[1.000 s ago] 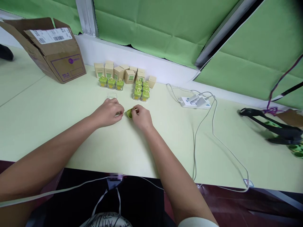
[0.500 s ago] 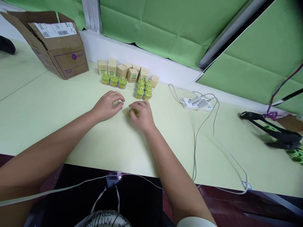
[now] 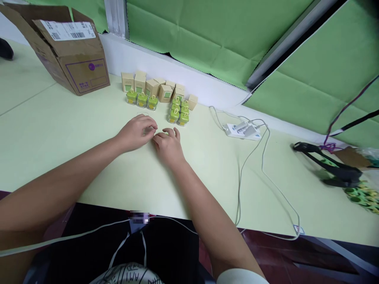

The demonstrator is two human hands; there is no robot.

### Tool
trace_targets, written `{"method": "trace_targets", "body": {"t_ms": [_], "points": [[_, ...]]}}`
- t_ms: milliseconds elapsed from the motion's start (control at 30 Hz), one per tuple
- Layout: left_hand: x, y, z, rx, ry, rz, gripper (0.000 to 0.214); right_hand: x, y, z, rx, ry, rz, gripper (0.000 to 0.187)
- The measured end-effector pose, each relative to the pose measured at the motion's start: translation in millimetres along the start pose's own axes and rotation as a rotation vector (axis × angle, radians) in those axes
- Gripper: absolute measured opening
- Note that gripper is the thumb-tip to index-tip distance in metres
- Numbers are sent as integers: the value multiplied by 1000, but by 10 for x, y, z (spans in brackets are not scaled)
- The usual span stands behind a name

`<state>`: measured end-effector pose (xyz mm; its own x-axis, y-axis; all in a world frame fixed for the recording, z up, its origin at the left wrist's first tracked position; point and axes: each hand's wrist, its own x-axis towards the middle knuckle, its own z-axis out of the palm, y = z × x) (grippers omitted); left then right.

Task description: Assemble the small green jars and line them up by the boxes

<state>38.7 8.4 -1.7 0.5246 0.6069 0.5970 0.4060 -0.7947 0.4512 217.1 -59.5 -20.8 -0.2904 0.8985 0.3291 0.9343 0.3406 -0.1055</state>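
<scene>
My left hand [image 3: 136, 132] is over the table with its thumb and fingers curled together at the tips. What it holds, if anything, is too small to make out. A faint clear rim [image 3: 143, 113] shows just behind its knuckles. Close against those fingertips, my right hand [image 3: 169, 146] has its thumb and forefinger pinched, while the other fingers are raised. The thing in that pinch is hidden. Beyond the hands stand several small clear jars with green lids and loops, in a row [image 3: 142, 100] and in a cluster [image 3: 178, 112].
Several small tan boxes [image 3: 152, 87] line the wall behind the jars. An open cardboard carton [image 3: 84, 73] stands at back left. A power strip [image 3: 242, 131] with white cables lies to the right, and farther right are a black frame-like object [image 3: 331, 167] and green pieces [image 3: 361, 196].
My right hand has moved left to meet my left fingertips. The small yellowish loop and the green piece under the right hand are now out of sight. The view has shifted slightly.
</scene>
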Motion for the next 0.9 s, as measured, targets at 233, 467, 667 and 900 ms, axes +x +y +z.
{"method": "trace_targets", "body": {"t_ms": [233,467,667,900], "points": [[0,10,23,-19,19,-1,19,44,-41,-4,-22,36,27,32],[-6,13,18,-33,77,-10,18,39,47,-171,96,180,190,26],[-11,13,75,-33,34,-7,19,10,395,-211,462,405,516,22],[-22,32,115,-5,-50,88,22,21,456,-94,597,351,578,13]]}}
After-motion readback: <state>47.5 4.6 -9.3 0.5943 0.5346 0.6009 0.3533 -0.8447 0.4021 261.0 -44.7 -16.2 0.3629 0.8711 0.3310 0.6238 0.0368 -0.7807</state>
